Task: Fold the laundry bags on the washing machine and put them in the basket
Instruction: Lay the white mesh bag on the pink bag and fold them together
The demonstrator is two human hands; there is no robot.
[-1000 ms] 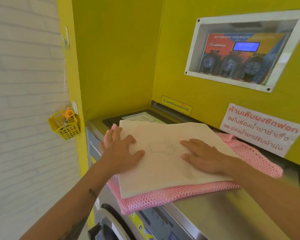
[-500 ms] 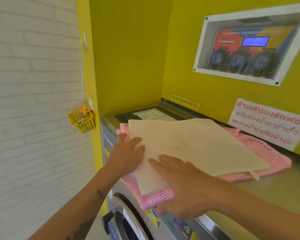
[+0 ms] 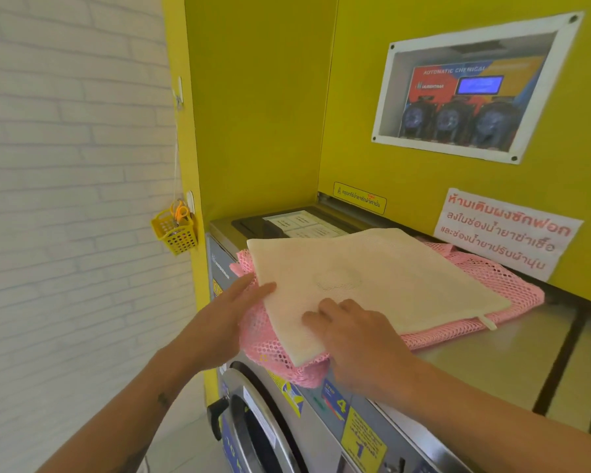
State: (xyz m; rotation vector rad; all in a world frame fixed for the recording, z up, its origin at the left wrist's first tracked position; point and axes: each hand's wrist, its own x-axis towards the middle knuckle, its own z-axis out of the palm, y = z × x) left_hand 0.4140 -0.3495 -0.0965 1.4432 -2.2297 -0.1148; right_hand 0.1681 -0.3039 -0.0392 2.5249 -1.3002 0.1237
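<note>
A folded cream laundry bag (image 3: 372,268) lies on top of a pink mesh laundry bag (image 3: 492,278), stacked on the steel top of the washing machine (image 3: 492,363). The stack's near corner hangs a little over the machine's front edge. My left hand (image 3: 219,322) holds the stack's left edge, thumb on the cream bag and fingers against the pink mesh. My right hand (image 3: 362,343) grips the front corner, with curled fingers on the cream bag and the thumb hidden below.
A small yellow basket (image 3: 174,230) with orange scissors hangs on the yellow side panel at the left. The round machine door (image 3: 253,431) is below the hands. A dispenser window (image 3: 471,93) and a notice (image 3: 502,233) are on the yellow back wall.
My right hand slid from the middle of the cream bag to the stack's front corner. My left hand moved from flat on top to the left edge.
</note>
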